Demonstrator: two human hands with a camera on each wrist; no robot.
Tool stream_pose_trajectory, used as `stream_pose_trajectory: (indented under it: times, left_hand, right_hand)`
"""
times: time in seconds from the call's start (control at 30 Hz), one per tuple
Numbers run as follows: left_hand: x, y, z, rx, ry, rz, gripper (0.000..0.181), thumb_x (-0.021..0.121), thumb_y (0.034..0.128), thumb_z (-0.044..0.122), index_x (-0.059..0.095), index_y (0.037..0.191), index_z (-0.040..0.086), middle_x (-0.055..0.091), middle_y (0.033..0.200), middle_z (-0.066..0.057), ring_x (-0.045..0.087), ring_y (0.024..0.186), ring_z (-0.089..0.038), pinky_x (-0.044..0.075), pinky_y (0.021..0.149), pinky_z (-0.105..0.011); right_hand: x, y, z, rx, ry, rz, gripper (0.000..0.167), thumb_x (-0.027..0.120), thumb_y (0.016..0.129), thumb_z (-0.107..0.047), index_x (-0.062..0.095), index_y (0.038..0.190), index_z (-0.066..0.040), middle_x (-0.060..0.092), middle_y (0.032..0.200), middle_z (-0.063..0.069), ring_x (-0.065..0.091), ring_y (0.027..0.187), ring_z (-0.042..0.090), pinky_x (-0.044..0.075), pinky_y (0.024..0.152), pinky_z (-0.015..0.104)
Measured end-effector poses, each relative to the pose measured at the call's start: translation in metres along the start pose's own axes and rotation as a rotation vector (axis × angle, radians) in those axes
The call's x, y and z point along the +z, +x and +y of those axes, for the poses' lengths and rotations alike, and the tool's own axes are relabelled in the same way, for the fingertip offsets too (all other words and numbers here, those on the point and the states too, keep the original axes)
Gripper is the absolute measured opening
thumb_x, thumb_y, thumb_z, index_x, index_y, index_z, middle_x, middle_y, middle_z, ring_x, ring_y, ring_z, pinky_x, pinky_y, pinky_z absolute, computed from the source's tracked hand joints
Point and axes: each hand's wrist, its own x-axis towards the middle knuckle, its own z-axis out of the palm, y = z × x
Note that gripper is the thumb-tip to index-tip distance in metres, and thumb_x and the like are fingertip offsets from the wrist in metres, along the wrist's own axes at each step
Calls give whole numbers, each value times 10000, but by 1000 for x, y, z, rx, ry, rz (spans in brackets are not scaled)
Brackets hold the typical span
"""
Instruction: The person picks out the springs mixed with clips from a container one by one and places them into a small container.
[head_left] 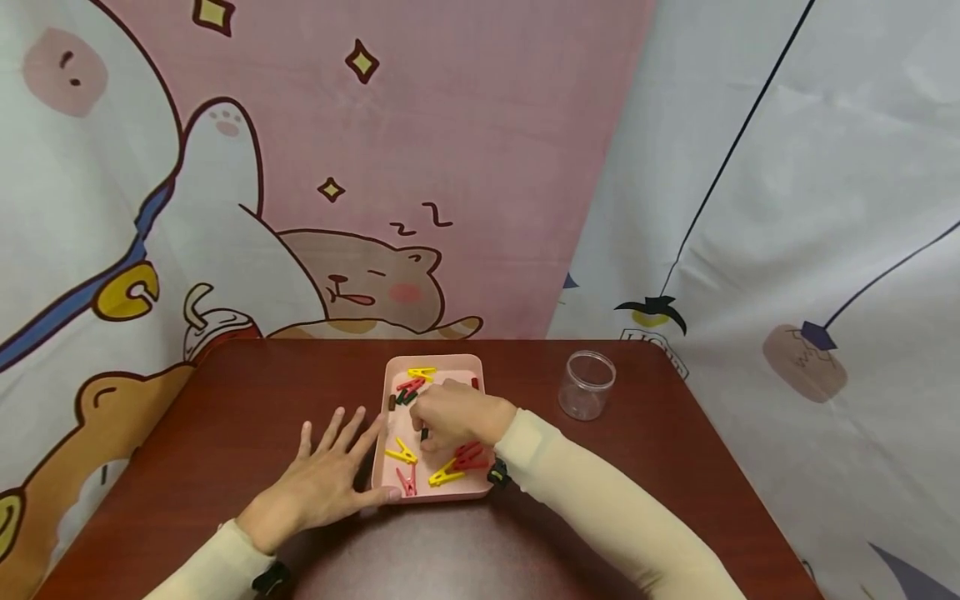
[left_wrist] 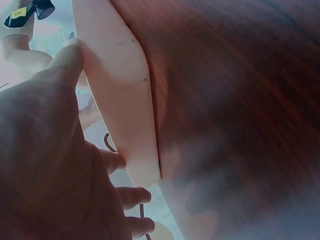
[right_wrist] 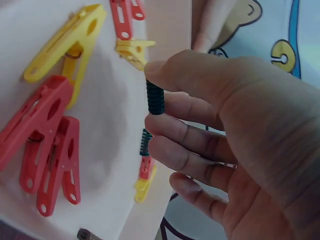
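Observation:
My right hand point(head_left: 453, 414) is over the pink tray point(head_left: 433, 362), pinching a small dark green ridged cylinder point(right_wrist: 155, 97) between thumb and fingers. My left hand point(head_left: 322, 479) lies spread at the tray's left side, its thumb by the near edge and fingertips touching the long wall. Inside the tray, near the front, are red clothespins point(right_wrist: 37, 132) and yellow clothespins point(right_wrist: 70, 47). Toward the back lie another yellow clothespin point(head_left: 422, 373), a red one point(head_left: 410, 385) and more dark green cylinders point(head_left: 407, 397). A brown cylinder point(head_left: 392, 402) rests by the left wall.
A clear, lidless round jar point(head_left: 587, 387) stands on the dark red-brown table point(head_left: 675, 467), to the right of the tray. Behind the table hangs a cartoon-printed cloth point(head_left: 480, 125). A dark red cylinder point(head_left: 475, 383) lies at the tray's back right.

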Motion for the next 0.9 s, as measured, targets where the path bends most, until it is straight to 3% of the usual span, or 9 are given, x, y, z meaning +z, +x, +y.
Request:
stream_pose_trajectory:
  times: [0.3, 0.63, 0.9]
  left_hand:
    - [4, -2, 0, 1, -5, 0, 1170, 727, 974, 860, 313, 1865, 225, 260, 1936, -233, 182, 1798, -584, 89, 1335, -945]
    - [2, 0, 0, -8, 3, -1, 1178, 730, 965, 871, 318, 1863, 231, 255, 1940, -225, 172, 1802, -580, 81, 1340, -943]
    - [3, 0, -1, -15, 1, 2, 1183, 730, 961, 878, 320, 1863, 233, 251, 1942, -222, 169, 1805, -573, 79, 1345, -937]
  right_hand:
    - [-6, -24, 10, 42, 51, 107, 280, 912, 1007, -392, 883, 1210, -201, 847, 1169, -47, 731, 984, 85, 628, 977, 360]
    - [-11, -53, 31, 99, 127, 252, 276, 933, 996, -364, 896, 1196, -176, 816, 1115, -44, 740, 949, 115, 638, 894, 349]
    - [-13, -75, 50, 133, 138, 317, 248, 914, 1003, -335, 879, 1202, -191, 813, 1126, -37, 724, 849, 53, 591, 744, 229]
